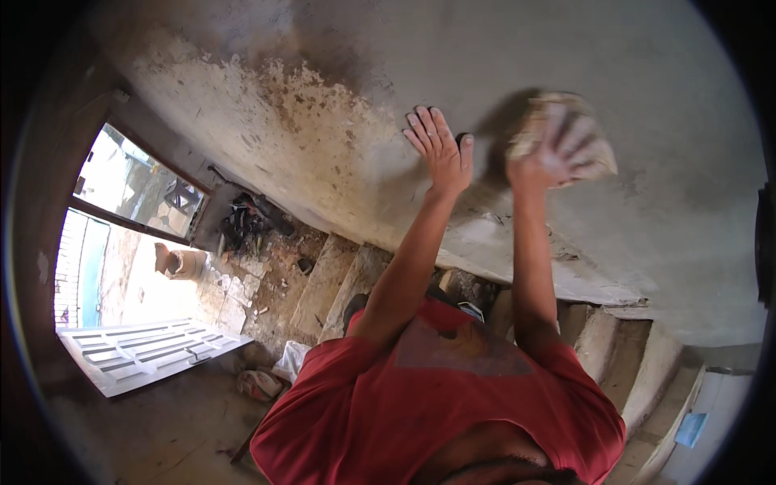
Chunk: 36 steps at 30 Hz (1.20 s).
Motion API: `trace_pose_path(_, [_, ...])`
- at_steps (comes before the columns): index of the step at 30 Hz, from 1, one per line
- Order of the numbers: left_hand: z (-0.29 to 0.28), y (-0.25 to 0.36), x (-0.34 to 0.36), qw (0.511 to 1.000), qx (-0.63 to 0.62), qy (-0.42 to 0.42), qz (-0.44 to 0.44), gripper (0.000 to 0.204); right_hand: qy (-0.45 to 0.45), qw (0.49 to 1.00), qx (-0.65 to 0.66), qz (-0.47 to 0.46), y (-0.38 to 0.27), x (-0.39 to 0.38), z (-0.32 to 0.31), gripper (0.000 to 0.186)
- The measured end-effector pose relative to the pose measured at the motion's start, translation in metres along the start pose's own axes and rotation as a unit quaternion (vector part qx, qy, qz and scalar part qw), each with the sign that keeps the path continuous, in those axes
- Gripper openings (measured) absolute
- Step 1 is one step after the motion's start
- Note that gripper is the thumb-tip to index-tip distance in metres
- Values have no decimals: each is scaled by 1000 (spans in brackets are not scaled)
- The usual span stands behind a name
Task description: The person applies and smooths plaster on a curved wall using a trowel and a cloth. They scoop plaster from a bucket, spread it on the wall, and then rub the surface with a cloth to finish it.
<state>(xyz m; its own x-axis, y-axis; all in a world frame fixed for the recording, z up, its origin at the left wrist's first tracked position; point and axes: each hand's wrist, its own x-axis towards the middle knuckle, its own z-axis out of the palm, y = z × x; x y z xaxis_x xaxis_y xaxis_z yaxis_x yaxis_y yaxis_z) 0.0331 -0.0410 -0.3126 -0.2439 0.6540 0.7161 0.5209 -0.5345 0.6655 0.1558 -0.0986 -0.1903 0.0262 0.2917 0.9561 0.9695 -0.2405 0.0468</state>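
My left hand (441, 153) lies flat against the wall (453, 48), fingers stretched and thumb apart, with nothing in it. To its right, my right hand (553, 149) is spread over a tan, ragged-edged pad (599, 156) and presses it to the wall. Motion blurs this hand and the pad, so I cannot tell whether the pad is a folded cloth or a sponge. The wall around the pad is smooth and grey. Left of my left hand, a rough, stained patch (307, 113) shows peeling and brown marks.
Worn steps (323, 283) run along the wall's foot, below my arms. At left, an open doorway (133, 242) has a white slatted door panel (153, 352). A dark heap (250, 222) and rubble lie near it. A white bag (292, 360) sits beside the steps.
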Motion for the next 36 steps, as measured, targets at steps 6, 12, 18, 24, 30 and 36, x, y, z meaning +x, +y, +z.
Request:
trace_pose_path(6, [-17,-16,-7,991,14,-132,-8,88,-49,997,-11,-66,30,-87,22,53])
trace_pose_path(12, [-30,-15,0,988,22,-145,-39,89,67,997,46,6,-42,34,11,54])
trace_pose_path(18, [-45,-27,-24,986,-6,-146,-77,91,-134,975,88,-153,-19,-59,20,61])
trace_pose_path(24, [-43,-12,-39,984,-30,-144,-96,95,35,989,63,-129,-84,41,7,76])
trace_pose_path(30, [-59,-15,-36,974,-1,-203,-99,101,-141,960,65,-231,-50,-45,28,68])
trace_pose_path(36, [-52,-13,-38,978,10,-179,-105,97,17,983,12,-183,-95,42,32,63])
